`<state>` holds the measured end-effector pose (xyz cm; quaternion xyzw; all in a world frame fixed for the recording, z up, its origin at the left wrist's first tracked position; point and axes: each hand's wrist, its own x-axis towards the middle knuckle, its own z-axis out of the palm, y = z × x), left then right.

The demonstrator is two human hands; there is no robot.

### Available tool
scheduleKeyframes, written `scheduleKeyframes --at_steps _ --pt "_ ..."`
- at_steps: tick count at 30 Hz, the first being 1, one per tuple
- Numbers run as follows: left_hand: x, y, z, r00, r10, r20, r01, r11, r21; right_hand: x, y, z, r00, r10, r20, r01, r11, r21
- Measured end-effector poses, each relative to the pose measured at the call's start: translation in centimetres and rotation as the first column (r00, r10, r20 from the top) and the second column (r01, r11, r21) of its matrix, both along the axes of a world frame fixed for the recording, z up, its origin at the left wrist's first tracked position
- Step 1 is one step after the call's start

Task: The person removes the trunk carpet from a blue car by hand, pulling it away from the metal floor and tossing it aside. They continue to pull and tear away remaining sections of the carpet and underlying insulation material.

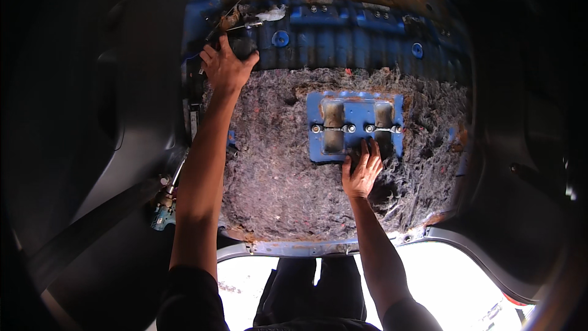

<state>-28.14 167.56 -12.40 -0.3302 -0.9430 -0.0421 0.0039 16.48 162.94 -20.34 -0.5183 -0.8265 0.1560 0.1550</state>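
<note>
My left hand [228,68] reaches to the far left of the vehicle floor, its fingers and thumb spread. A dark rounded thing [245,46] shows between its thumb and index finger; I cannot make out its kind or whether the hand touches it. Just beyond the fingertips lies a slim tool with a silver end [253,23]. My right hand [363,173] rests with fingers stretched out at the lower edge of a blue metal plate [315,114]. Two brackets, each with a bolt at either end [351,129], cross recesses in that plate.
Grey fibrous padding [275,190] covers the floor around the plate. Farther off runs ribbed blue metal [343,40], with rust beyond it. A teal power tool [162,217] lies at the left, near a dark strut [101,224]. The sill [306,248] crosses nearest me.
</note>
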Motion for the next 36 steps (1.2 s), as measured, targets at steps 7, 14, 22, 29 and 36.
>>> scheduleKeyframes --at_steps 7,14,22,29,36 --pt "2.4 -1.7 -0.4 0.993 -0.072 -0.090 0.090 0.972 0.217 -0.1 0.0 0.0 1.000 -0.002 0.023 0.003 1.000 -0.009" --pt "8.6 -7.8 -3.5 0.899 -0.414 0.146 0.357 0.883 0.305 -0.1 -0.1 0.0 1.000 -0.005 0.025 0.005 1.000 -0.003" --pt "10.4 -2.3 -6.3 0.885 -0.464 0.029 0.436 0.849 0.298 -0.1 -0.1 -0.1 1.000 -0.001 0.012 0.001 1.000 0.011" --pt "10.5 -1.2 -5.6 0.892 -0.450 0.035 0.420 0.856 0.301 0.0 -0.2 -0.1 1.000 0.000 -0.014 0.000 1.000 0.021" --pt "9.5 -3.2 -4.2 0.778 -0.607 0.161 0.500 0.754 0.425 0.0 -0.1 -0.1 1.000 -0.003 -0.004 0.003 1.000 0.013"
